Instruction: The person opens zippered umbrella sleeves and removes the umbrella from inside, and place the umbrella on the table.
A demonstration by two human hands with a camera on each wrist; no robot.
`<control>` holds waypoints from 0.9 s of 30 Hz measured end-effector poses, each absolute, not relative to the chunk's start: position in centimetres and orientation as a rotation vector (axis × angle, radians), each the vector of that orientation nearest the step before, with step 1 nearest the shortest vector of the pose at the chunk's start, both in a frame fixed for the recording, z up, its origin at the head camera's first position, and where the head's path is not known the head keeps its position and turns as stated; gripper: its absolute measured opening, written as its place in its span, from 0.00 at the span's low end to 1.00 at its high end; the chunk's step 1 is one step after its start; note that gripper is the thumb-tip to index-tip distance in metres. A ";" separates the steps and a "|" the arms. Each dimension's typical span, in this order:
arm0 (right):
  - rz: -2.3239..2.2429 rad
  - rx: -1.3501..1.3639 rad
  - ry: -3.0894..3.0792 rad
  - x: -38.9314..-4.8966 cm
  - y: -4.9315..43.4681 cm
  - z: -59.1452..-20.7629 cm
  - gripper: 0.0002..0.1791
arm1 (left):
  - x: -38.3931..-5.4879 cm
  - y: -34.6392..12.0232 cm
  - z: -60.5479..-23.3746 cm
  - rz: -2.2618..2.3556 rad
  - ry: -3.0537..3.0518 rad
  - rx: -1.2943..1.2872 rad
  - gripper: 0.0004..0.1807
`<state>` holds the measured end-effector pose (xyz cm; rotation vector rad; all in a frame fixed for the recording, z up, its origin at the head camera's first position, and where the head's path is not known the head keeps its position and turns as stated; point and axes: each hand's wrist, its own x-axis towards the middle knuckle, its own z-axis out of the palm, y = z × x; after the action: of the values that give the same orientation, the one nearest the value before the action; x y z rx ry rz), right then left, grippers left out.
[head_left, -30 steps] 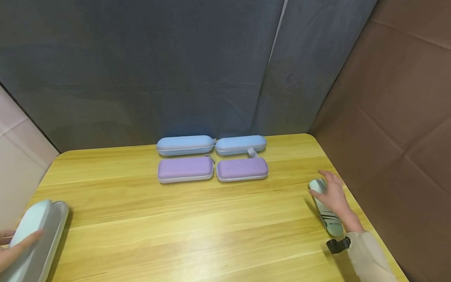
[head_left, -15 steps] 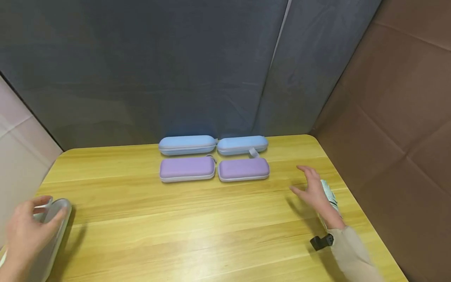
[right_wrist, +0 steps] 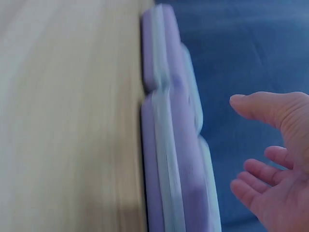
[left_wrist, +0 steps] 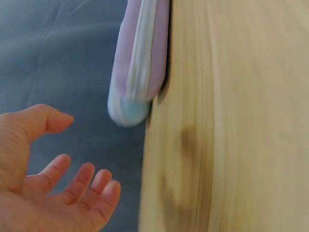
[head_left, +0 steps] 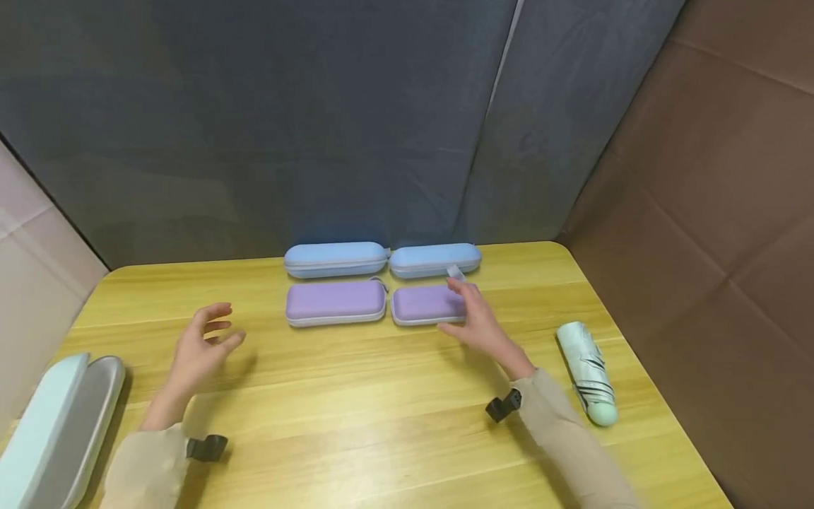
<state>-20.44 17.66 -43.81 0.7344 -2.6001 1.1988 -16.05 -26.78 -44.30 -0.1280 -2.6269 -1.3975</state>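
Observation:
My left hand (head_left: pixel 198 350) is held over the table's left half, fingers loosely bent, holding nothing. To its right lies a purple zip case (head_left: pixel 335 300), whose end also shows ahead of the hand in the left wrist view. My right hand (head_left: pixel 480 325) overlaps the right end of a second purple case (head_left: pixel 421 304) in the head view. Its thumb and fingers are spread apart with nothing between them, as the right wrist view shows too. Just behind the purple pair lie two light blue zip cases, one on the left (head_left: pixel 335 259) and one on the right (head_left: pixel 435 259).
A mint case (head_left: pixel 44 417) lies open at the table's left edge, its grey inside showing. Near the right edge is a mint folded umbrella (head_left: pixel 585 367) with dark stripes. A dark grey curtain (head_left: pixel 254 127) hangs behind the wooden table (head_left: pixel 356 417).
My left hand has left the mint case and moved right. My right hand has moved left from the folded umbrella to the right purple case. The cases and umbrella stay in place.

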 end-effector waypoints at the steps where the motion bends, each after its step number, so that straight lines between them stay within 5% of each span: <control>1: 1.247 0.751 -2.595 -20.9 16.8 -43.8 0.42 | -16.7 -26.2 -44.4 -1.460 -2.613 -0.138 0.30; 11: 1.364 0.879 -2.666 -25.1 9.3 -43.4 0.42 | -21.6 -22.7 -45.2 -1.851 -2.544 -0.117 0.38; 27: 0.961 0.865 -3.014 -27.6 5.7 -43.6 0.43 | -23.5 -21.3 -46.5 -1.958 -2.603 -0.117 0.43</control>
<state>-27.62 5.71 -43.56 0.8648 -3.0143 0.9607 -23.52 -21.31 -46.53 -0.1172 -2.6031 -1.9584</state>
